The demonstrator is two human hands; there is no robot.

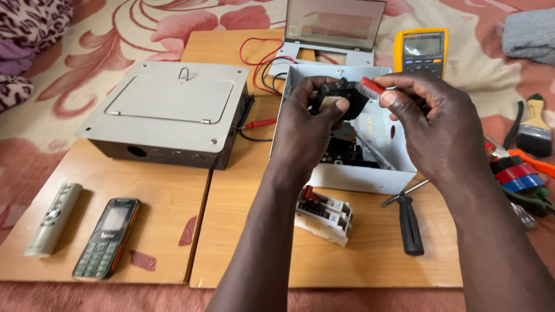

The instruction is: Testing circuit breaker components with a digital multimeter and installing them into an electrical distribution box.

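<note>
left hand (pixel 306 124) holding black breaker (pixel 338 99), right hand (pixel 430 118) gripping red-handled tool (pixel 370 86)

Left of the open box (pixel 370 173): closed metal box (pixel 167 112), with remote (pixel 53 218) and phone (pixel 107 237) before it. Behind the open box: multimeter (pixel 421 51). Before it: breakers (pixel 325 215), screwdriver (pixel 408 222). Right of it: tape rolls (pixel 517 173), brush (pixel 534 128).

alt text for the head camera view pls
Two hands hold a black circuit breaker over an open white electrical box: left hand grips it, right hand pinches a small red part beside it. Nearby: closed grey metal box, yellow multimeter, screwdriver.
</note>
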